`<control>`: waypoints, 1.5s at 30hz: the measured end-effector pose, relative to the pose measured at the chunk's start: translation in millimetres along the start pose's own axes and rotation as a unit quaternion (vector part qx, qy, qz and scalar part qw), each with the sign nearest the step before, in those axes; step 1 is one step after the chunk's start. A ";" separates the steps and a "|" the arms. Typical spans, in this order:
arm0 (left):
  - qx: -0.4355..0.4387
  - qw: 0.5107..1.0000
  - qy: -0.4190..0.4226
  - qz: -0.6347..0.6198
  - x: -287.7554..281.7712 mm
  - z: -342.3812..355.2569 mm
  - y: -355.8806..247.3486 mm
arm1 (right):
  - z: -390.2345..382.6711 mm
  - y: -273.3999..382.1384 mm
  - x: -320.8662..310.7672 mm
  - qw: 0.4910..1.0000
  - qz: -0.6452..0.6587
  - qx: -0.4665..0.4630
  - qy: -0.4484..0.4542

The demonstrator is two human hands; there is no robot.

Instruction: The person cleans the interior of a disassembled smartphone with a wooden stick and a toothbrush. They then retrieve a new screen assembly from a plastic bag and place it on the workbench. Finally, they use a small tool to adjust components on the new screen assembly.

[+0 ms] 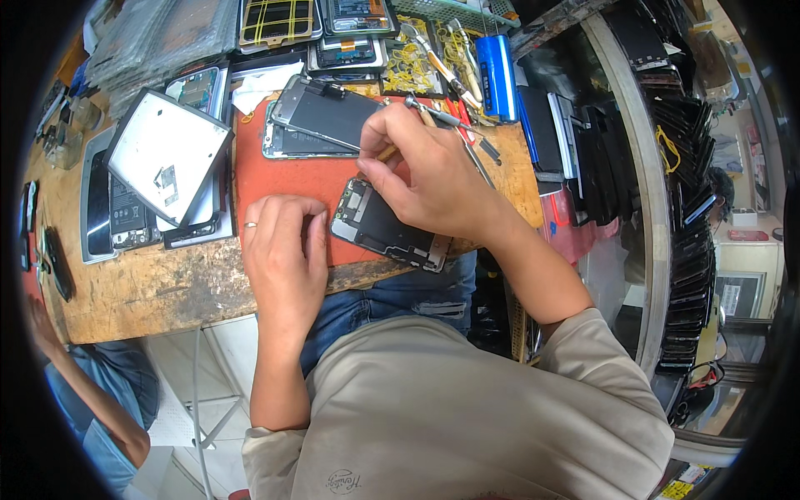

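Note:
My right hand [425, 171] is closed in a pinch on a thin tan stick [387, 153], above the upper part of a dark phone screen assembly [392, 227]. That assembly lies tilted at the mat's front edge, its metal-plated inner side up. To its left, my left hand [283, 242], with a ring on one finger, rests on the red mat [250, 179]. Its fingers curl under, and anything inside them is hidden. Behind both hands, a dark phone screen [329, 108] overlaps an opened phone [283, 143]. A screwdriver [442, 116] lies just beyond my right hand.
At left, a white-backed panel [171, 150] tops a pile of device parts. Bubble-wrap bundles [158, 46], opened phones [346, 54] and a blue cylinder [497, 79] line the back. Dark phone parts [683, 250] fill a rack at right. Another person's arm [92, 392] shows at lower left.

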State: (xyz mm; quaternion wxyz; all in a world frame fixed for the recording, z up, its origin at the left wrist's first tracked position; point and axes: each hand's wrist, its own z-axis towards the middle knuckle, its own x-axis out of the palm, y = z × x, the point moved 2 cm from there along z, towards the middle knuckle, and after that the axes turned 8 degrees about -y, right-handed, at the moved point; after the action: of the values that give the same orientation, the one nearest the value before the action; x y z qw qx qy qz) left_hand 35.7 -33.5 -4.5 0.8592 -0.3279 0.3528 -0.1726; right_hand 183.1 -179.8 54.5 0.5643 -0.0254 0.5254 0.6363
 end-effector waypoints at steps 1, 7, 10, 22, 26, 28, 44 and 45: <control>-0.004 1.000 0.000 -0.005 0.5 -0.2 0.4 | 0.7 -0.3 -0.2 1.000 -0.002 -0.004 0.001; 0.006 1.000 -0.006 -0.001 -0.2 2.4 -2.7 | 4.7 6.4 -0.1 0.991 -0.118 -0.062 0.033; -0.028 0.999 0.004 0.020 3.2 6.6 -7.1 | 10.3 12.0 2.6 0.990 -0.086 -0.108 0.042; -0.002 0.999 0.008 0.031 18.0 11.0 -4.7 | 10.4 9.2 -3.1 0.991 -0.073 -0.099 0.053; -0.021 1.000 0.004 0.019 17.3 9.9 -4.1 | 7.2 4.2 -5.1 0.994 -0.081 -0.053 0.043; -0.010 1.000 -0.002 0.022 18.0 10.6 -4.1 | 6.7 1.3 -5.9 0.998 -0.025 0.004 0.051; 0.015 0.998 0.009 0.056 18.7 10.5 -7.9 | 2.3 -6.6 -8.8 0.999 0.035 0.015 -0.022; 0.011 0.998 0.001 0.054 18.9 10.1 -7.3 | 2.4 -7.2 -9.2 0.999 0.027 0.009 -0.019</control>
State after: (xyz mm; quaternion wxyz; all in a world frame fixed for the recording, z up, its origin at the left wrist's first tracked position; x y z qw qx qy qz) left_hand 55.6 -44.3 -3.3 0.8704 -0.2985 0.3692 -0.1306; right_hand 193.1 -185.9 56.7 0.5571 0.0060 0.5211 0.6466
